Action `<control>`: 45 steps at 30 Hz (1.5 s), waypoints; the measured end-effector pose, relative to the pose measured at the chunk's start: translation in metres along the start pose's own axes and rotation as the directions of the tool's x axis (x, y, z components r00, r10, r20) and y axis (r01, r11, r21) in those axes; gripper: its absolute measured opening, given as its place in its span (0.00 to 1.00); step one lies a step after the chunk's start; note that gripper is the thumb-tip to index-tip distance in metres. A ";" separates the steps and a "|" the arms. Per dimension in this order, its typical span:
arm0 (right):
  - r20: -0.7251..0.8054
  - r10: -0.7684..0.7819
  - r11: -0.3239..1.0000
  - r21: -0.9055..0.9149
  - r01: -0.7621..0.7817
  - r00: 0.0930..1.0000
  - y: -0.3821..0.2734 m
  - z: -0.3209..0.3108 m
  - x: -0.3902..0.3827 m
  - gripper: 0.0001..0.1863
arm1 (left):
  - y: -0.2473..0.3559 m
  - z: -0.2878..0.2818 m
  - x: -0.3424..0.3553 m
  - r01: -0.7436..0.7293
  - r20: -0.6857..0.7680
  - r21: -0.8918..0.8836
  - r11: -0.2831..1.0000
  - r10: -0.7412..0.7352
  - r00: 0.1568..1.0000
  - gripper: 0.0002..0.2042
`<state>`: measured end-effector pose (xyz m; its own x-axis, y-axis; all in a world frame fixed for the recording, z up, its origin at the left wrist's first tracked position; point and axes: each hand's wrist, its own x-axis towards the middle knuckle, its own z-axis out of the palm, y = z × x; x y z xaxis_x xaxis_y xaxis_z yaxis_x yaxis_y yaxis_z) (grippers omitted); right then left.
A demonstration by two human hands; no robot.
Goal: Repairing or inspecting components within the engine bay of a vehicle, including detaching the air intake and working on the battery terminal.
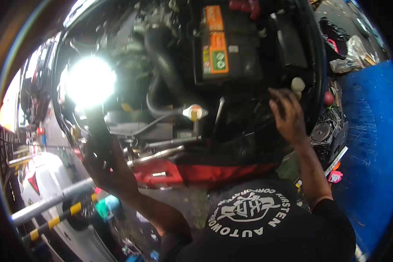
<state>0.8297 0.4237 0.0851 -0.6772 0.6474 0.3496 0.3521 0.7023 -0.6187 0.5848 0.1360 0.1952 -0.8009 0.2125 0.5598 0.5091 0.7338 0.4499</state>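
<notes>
My left hand (105,168) is wrapped round a dark hand-held work light (99,131), whose lit head glares white over the engine bay's left side and hides what lies behind it. My right hand (289,114) hovers, slightly blurred, over the dark right front part of the bay. Its fingers are apart and bent, with nothing visible in them. Just beyond it stands a pale reservoir cap (298,84). A radiator cap (195,112) and an upright wrench-like tool (219,114) sit between my hands. Long metal tools (161,153) lie along the front edge.
A black battery (244,54) with an orange label and a thick black hose (165,61) fill the far bay. Red-and-black material (222,171) drapes the front edge. Rightward are a blue surface (369,131) and loose parts; leftward, a white car (48,179) and striped rail (59,222).
</notes>
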 end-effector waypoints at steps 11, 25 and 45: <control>0.560 0.040 0.973 -0.211 0.095 0.827 -0.006 0.046 -0.004 0.16 | 0.005 0.033 -0.005 0.192 0.123 -0.100 0.976 -0.179 0.976 0.21; 0.562 0.177 0.955 -0.297 -0.002 0.808 -0.010 0.062 0.007 0.18 | -0.060 0.066 0.030 -0.067 0.141 0.236 0.970 0.034 0.989 0.24; 0.376 -0.553 0.833 0.245 0.496 0.744 -0.103 0.082 0.074 0.20 | -0.022 0.049 0.014 0.050 0.729 -0.375 0.926 0.262 0.633 0.28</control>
<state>0.6901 0.3751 0.1172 -0.9411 -0.0177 0.3377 -0.2003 0.8338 -0.5144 0.5468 0.1546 0.1596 -0.6033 0.7968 -0.0354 0.5497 0.4476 0.7053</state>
